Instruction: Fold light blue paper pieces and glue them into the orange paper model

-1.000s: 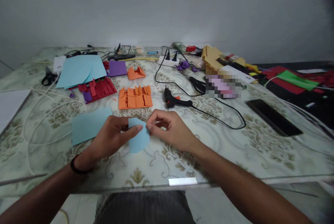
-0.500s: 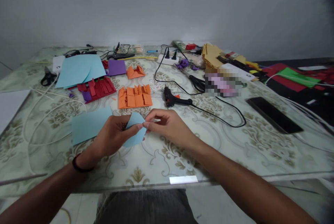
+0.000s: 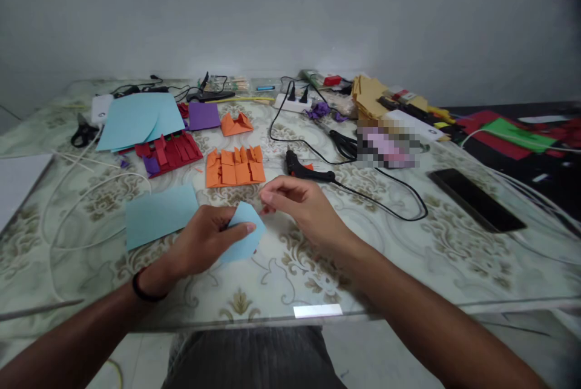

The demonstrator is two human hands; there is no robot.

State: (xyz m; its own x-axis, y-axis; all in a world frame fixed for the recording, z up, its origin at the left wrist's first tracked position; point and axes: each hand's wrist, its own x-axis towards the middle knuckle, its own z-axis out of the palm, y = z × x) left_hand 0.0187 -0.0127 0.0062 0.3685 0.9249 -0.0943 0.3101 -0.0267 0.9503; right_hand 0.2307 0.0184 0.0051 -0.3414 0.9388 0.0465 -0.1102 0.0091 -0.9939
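Note:
My left hand pinches a small folded piece of light blue paper, thumb on top and fingers underneath. Just right of the paper, my right hand is apart from it, its thumb and fingertips curled together with nothing visible between them. A flat light blue sheet lies left of my left hand. Beyond my hands sit a folded orange paper piece with raised flaps and a smaller orange one. A black glue gun rests past my right hand.
Further left are red folded paper, blue sheets, a purple square and scissors. A phone lies at right. Cables run across the table, and a power strip sits at the back.
My right hand has let go of the blue paper and moved slightly up and right. My left hand has shifted a little right and toward me with the paper.

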